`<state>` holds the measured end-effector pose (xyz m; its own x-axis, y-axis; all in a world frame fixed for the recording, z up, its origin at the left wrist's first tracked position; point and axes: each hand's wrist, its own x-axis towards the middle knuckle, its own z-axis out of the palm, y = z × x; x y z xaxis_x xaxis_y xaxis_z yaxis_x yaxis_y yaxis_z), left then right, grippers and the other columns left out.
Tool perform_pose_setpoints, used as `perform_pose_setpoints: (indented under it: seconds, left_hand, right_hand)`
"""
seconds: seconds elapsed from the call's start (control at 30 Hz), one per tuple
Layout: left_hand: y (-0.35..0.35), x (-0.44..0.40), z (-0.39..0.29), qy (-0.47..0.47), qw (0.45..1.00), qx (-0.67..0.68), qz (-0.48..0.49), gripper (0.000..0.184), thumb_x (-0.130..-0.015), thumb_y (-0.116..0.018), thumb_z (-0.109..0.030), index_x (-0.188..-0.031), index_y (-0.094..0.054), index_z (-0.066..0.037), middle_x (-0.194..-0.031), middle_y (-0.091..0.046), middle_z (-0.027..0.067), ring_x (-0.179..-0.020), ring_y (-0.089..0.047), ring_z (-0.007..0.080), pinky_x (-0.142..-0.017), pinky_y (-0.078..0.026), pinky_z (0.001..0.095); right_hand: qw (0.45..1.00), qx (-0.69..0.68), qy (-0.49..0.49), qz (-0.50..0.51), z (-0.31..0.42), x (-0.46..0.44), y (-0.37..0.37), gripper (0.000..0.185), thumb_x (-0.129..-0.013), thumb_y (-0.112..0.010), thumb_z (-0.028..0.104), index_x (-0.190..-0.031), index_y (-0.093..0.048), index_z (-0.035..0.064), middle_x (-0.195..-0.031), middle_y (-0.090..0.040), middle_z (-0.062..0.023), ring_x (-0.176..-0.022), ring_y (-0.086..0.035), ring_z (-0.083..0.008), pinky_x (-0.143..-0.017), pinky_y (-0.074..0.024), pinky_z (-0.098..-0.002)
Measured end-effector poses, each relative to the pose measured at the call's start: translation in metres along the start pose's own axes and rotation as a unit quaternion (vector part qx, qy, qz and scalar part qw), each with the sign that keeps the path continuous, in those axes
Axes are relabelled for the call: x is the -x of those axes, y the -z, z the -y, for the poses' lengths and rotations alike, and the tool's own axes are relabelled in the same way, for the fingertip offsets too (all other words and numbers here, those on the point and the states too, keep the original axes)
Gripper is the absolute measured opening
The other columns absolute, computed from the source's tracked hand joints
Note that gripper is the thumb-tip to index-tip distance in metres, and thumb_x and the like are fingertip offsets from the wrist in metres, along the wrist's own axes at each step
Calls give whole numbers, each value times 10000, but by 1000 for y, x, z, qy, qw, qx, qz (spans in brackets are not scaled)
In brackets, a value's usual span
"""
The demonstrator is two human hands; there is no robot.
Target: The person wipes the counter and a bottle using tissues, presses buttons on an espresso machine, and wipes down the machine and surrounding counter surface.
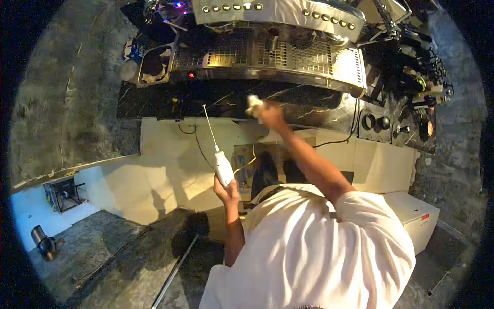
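My left hand (226, 191) is wrapped round the white handle of a handheld milk frother (223, 167). Its thin metal wand points up and away, the small whisk tip close to the counter's front edge. My right hand (272, 116) reaches out over the dark marbled counter (216, 97), slightly smeared by motion. Bunched in its fingers is a whitish cloth (253, 105). Whether the cloth touches the counter top I cannot tell. Beyond both hands stands a steel espresso machine (280, 13) with a wide slotted drip tray (267, 57).
A metal container (154, 66) with cloth-like contents and a milk carton (135, 50) stand left of the machine. To the right are round black tools (382, 122) in a holder. A cable (337, 141) hangs over the counter front. A white box (418, 221) stands low at right.
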<state>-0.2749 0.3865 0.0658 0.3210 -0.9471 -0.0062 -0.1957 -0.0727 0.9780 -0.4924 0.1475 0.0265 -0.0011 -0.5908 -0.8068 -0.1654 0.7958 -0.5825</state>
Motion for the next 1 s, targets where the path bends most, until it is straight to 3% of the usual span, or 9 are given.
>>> perform_pose_setpoints:
  seconds: [0.17, 0.27, 0.33, 0.43, 0.53, 0.63, 0.67, 0.87, 1.0]
  left_hand:
    - [4, -5, 6, -6, 999, 31, -26, 468, -795, -597, -225, -1183, -576, 35, -860, -625, 116, -650, -526, 201, -610, -457, 311]
    - [9, -3, 10, -1, 998, 43, -47, 478, -791, -599, -227, -1190, -574, 37, -871, -628, 121, -661, -531, 207, -613, -459, 316]
    - [21, 3, 16, 2, 999, 23, -48, 489, -790, -599, -227, -1199, -570, 40, -891, -633, 131, -672, -538, 215, -618, -462, 320]
    - [32, 5, 20, -1, 999, 4, -44, 500, -789, -599, -227, -1209, -566, 42, -912, -638, 140, -683, -545, 223, -623, -466, 323]
    - [40, 7, 10, 11, 999, -27, -33, 501, -785, -595, -219, -1211, -567, 42, -924, -637, 145, -692, -546, 227, -631, -468, 323]
    - [39, 2, 12, 6, 998, -39, -41, 497, -784, -592, -215, -1210, -569, 40, -921, -633, 142, -692, -544, 223, -633, -468, 319]
    - [38, 0, 16, -1, 998, -35, -49, 494, -785, -589, -215, -1209, -570, 39, -913, -630, 137, -690, -542, 218, -632, -467, 315]
    - [27, -11, -10, 7, 996, 25, -88, 472, -793, -585, -207, -1197, -572, 38, -883, -616, 114, -680, -533, 193, -624, -462, 296]
    - [26, -3, -6, 11, 994, 42, -103, 474, -795, -573, -194, -1198, -560, 55, -887, -613, 132, -668, -551, 194, -613, -486, 295]
  right_hand:
    - [832, 245, 274, -415, -75, 30, 136, 343, -952, -556, 369, -1007, -643, 42, -755, -661, -114, -607, -599, -252, -565, -484, -403]
    - [895, -24, 208, -394, -70, 60, 157, 408, -934, -565, 429, -854, -713, 57, -679, -674, -125, -554, -583, -277, -510, -445, -409]
    - [922, -250, 145, -257, -83, 48, 158, 372, -924, -572, 392, -856, -706, 52, -696, -672, -125, -577, -588, -274, -527, -454, -409]
    - [831, -555, 27, -26, -80, 8, 133, 318, -908, -583, 336, -859, -697, 43, -722, -668, -126, -610, -596, -270, -554, -468, -409]
    - [596, -769, -101, 208, -51, -46, 73, 264, -892, -594, 280, -863, -688, 35, -748, -665, -126, -643, -603, -266, -580, -481, -408]
    - [253, -847, -223, 410, -36, -89, 18, 211, -876, -605, 225, -866, -678, 27, -773, -662, -126, -677, -611, -262, -606, -495, -408]
    - [250, -845, -227, 414, -32, -89, 12, 211, -876, -605, 225, -866, -678, 27, -773, -662, -126, -677, -611, -262, -606, -495, -408]
    - [-353, -774, -421, 316, 8, -72, -67, 209, -855, -638, 194, -964, -665, 18, -855, -676, -130, -680, -614, -246, -608, -496, -385]
    - [-674, -563, -451, 161, -6, -40, -50, 248, -841, -659, 174, -1029, -655, 12, -909, -686, -132, -682, -617, -235, -609, -497, -370]
